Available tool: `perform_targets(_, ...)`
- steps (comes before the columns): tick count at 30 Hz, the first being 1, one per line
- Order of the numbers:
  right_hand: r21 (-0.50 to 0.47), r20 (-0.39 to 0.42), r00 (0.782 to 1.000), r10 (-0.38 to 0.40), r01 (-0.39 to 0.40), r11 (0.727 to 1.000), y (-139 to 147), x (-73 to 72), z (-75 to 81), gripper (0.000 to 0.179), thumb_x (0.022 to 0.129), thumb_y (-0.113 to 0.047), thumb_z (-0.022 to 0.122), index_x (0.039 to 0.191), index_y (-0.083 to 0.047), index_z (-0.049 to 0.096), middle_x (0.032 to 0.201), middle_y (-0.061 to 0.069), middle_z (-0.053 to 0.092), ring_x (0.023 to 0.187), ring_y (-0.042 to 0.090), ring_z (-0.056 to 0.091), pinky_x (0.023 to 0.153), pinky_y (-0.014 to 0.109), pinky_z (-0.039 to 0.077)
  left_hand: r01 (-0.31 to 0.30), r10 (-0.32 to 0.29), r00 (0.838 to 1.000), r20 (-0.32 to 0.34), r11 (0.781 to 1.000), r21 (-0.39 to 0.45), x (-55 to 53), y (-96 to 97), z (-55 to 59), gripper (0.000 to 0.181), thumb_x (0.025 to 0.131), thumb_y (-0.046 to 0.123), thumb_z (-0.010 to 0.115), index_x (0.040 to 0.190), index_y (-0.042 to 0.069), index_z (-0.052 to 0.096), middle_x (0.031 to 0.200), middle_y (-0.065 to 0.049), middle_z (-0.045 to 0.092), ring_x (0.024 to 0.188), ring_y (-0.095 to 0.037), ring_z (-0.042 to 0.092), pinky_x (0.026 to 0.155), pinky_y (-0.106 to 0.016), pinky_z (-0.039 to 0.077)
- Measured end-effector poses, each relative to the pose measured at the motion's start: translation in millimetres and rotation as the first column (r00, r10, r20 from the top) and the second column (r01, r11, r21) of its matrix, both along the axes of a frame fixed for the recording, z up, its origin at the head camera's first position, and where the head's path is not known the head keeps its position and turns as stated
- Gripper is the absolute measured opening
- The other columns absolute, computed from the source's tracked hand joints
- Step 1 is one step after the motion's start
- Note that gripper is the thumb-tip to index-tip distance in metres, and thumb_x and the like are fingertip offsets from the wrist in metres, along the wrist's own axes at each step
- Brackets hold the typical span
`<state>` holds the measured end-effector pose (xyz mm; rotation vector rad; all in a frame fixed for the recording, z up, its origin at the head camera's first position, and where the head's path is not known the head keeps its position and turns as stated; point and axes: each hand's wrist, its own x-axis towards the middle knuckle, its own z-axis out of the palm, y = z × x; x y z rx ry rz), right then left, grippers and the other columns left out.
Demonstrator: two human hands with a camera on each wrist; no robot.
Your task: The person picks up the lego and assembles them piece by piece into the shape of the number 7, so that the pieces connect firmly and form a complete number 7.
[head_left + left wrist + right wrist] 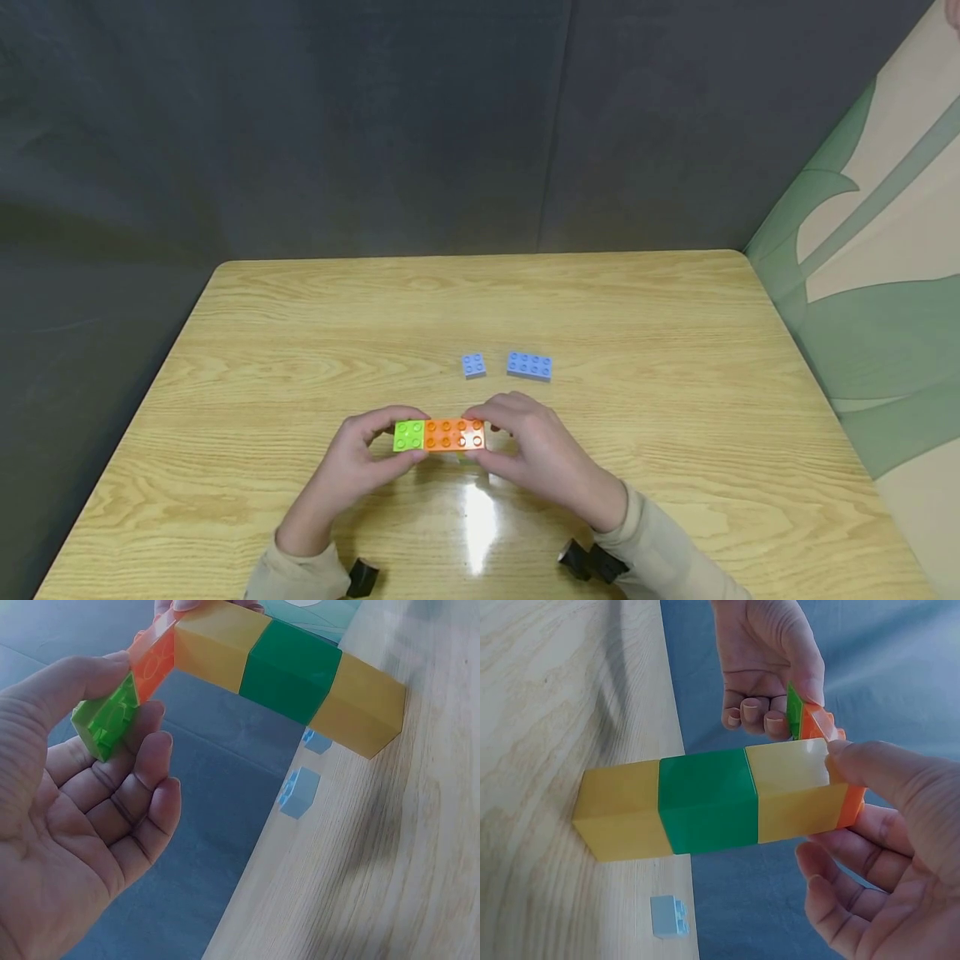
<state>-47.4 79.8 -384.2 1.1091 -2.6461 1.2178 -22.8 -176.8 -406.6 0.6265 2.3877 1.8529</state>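
A tower of a yellow block [622, 814], a green block [707, 802] and another yellow block [791, 791] stands upright on the table. On its top lies a long orange brick [450, 435], reaching out to the left. Against the orange brick's left end sits a lime-green brick [408, 435], its hollow underside visible in the left wrist view. My left hand [356, 462] pinches the lime-green brick near the seam, between thumb and a finger. My right hand [540, 450] pinches the orange brick's right end, above the tower. From overhead, the orange brick hides most of the tower.
Beyond the hands, a small blue brick [474, 365] and a longer blue brick [529, 366] lie on the wooden table [262, 333]. A dark curtain [375, 125] hangs behind the far edge. Leaf-patterned fabric [892, 350] borders the right side.
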Motion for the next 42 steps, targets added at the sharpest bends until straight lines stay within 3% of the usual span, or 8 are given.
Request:
perform_targets(14, -0.031, -0.027, 0.999, 0.018, -0.019, 0.999, 0.2, 0.7, -2.2, 0.038, 0.082, -0.025, 0.079, 0.116, -0.011, 0.067, 0.106, -0.005, 0.068, 0.09, 0.009, 0.057, 0.076, 0.028, 0.051, 0.001, -0.002, 1.0, -0.019, 1.0, -0.011, -0.3, 0.3, -0.9, 0.03, 0.085, 0.005, 0.075, 0.113, 0.01, 0.068, 0.107, -0.004, 0.07, 0.096, -0.02, 0.065, 0.086, -0.036, 0.051)
perform_targets(26, -0.011, 0.023, 0.999, -0.023, 0.023, 1.0, 5.1, 1.8, 0.0, 0.045, 0.087, -0.037, 0.073, 0.123, -0.012, 0.064, 0.115, -0.002, 0.067, 0.094, 0.009, 0.057, 0.078, 0.03, 0.051, 0.0, 0.0, 1.0, -0.015, 1.0, -0.004, 0.0, -0.1, -0.7, 0.029, 0.085, 0.005, 0.075, 0.112, 0.01, 0.068, 0.104, -0.004, 0.071, 0.093, -0.019, 0.065, 0.085, -0.035, 0.052)
perform_targets(33, -0.032, 0.06, 0.996, -0.066, 0.068, 0.997, 11.6, -0.2, -2.6, 0.034, 0.098, -0.031, 0.06, 0.123, -0.009, 0.064, 0.121, -0.001, 0.065, 0.099, 0.016, 0.06, 0.077, 0.037, 0.053, -0.002, 0.002, 1.0, -0.016, 1.0, -0.007, 0.2, -0.3, -0.9, 0.029, 0.084, 0.005, 0.075, 0.112, 0.011, 0.068, 0.104, -0.003, 0.07, 0.091, -0.019, 0.065, 0.083, -0.036, 0.053)
perform_targets(42, -0.017, 0.012, 0.994, -0.108, 0.108, 0.994, 16.6, -3.8, -6.9, 0.028, 0.1, -0.021, 0.056, 0.123, -0.008, 0.065, 0.121, 0.002, 0.065, 0.111, 0.016, 0.058, 0.084, 0.035, 0.052, -0.007, 0.007, 1.0, 0.0, 1.0, -0.019, 0.6, 0.5, -0.1, 0.029, 0.085, 0.006, 0.075, 0.112, 0.011, 0.068, 0.105, -0.003, 0.07, 0.092, -0.018, 0.065, 0.082, -0.036, 0.053)
